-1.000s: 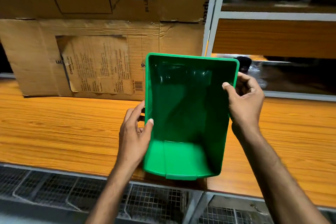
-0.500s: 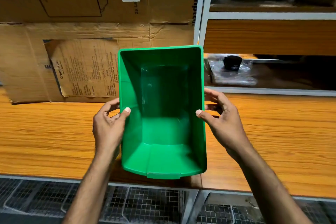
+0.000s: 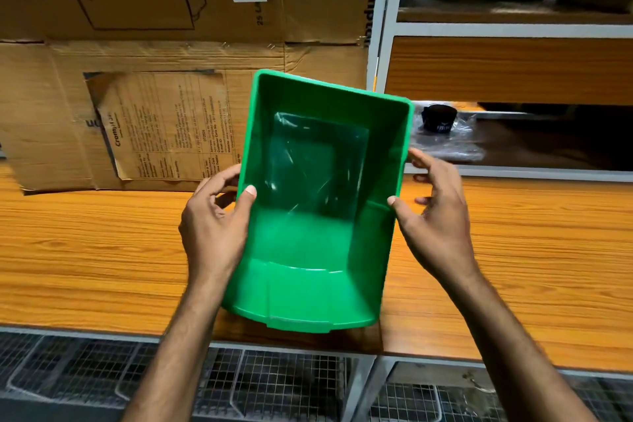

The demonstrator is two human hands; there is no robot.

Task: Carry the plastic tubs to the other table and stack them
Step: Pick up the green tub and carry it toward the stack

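One green plastic tub (image 3: 308,250), empty and open side up, is in the middle of the view over the wooden table (image 3: 85,250). Its near, scooped end juts past the table's front edge. Whether it rests on the table or hangs just above it, I cannot tell. My left hand (image 3: 212,226) grips the tub's left wall, thumb inside the rim and fingers outside. My right hand (image 3: 435,226) holds the right wall, with the thumb tip on the rim and the fingers spread along the outside.
Large cardboard boxes (image 3: 137,113) stand at the back left of the table. A white shelf post (image 3: 380,44) rises behind the tub. On the right shelf lies a black object in clear wrap (image 3: 440,118). Wire mesh baskets (image 3: 102,370) sit below the table's edge.
The tub swung from tilted right to straight, and its far end now leans right again. Both hands have stayed on its side walls, and my right fingers have spread out.
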